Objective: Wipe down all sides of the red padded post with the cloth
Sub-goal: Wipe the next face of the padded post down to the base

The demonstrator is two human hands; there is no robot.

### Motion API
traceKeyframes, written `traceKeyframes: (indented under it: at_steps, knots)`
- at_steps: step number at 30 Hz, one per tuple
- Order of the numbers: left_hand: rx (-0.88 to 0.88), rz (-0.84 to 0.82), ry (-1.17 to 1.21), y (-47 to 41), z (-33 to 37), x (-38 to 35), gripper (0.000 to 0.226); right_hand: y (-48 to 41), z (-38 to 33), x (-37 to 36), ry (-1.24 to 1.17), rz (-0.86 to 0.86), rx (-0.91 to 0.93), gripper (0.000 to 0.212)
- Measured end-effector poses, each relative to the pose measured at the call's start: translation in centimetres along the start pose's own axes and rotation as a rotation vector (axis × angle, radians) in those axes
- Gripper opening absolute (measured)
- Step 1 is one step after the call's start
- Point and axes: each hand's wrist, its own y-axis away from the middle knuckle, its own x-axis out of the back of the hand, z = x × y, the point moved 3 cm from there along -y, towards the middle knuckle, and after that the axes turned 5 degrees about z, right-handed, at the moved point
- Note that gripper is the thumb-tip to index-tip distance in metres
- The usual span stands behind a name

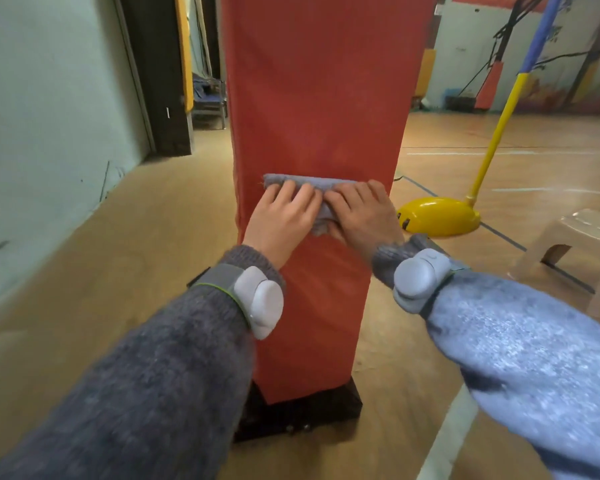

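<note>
The red padded post (323,98) stands upright straight ahead on a black base (302,417). A grey-blue cloth (317,184) lies flat against the face turned toward me, at about mid-height. My left hand (281,220) presses on the cloth's left part with its fingers laid over it. Beside it, my right hand (362,213) presses on the right part, fingertips near the post's right edge. Most of the cloth is hidden under both hands. The post's other sides are out of sight.
A pale green wall (49,133) runs along the left. At the right stands a yellow pole (499,126) on a yellow base (437,216), with a beige plastic stool (579,244) nearer. Wooden floor (146,254) surrounds the post. A dark doorway (160,74) opens behind.
</note>
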Motion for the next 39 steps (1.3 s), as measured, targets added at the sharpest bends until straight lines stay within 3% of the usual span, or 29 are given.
traceKeyframes:
  at_steps: [6,12,20,23,27,32,35,39]
  knots:
    - [0.033,0.036,-0.116,-3.9,-4.7,1.4,0.018,-6.0,1.3,0.3,0.025,0.095,-0.063,0.038]
    - [0.067,0.028,-0.087,-1.2,-3.0,0.6,0.011,-3.6,-0.1,-0.1,-0.06,0.075,-0.068,0.036]
    - [-0.065,-0.131,0.008,4.0,-0.2,0.4,0.043,1.5,-3.8,-0.8,-0.064,-0.068,-0.001,0.04]
    - [-0.092,-0.153,-0.01,3.6,-0.4,0.6,0.033,1.3,-3.6,-0.7,-0.063,-0.008,0.048,0.037]
    - [0.011,-0.074,0.007,1.4,-2.2,1.2,0.017,-1.5,-2.0,-0.2,-0.065,0.079,0.008,0.03]
    - [0.192,0.035,-0.104,-1.8,-5.4,1.5,0.025,-6.0,-0.3,0.1,-0.04,0.168,-0.14,0.035]
    - [0.194,0.063,-0.095,-1.2,-5.2,1.3,0.023,-5.7,-1.1,0.0,-0.024,0.19,-0.203,0.031]
    - [0.15,0.059,-0.051,2.5,-3.2,0.4,0.026,-2.1,-3.0,-0.8,-0.046,0.139,-0.154,0.039]
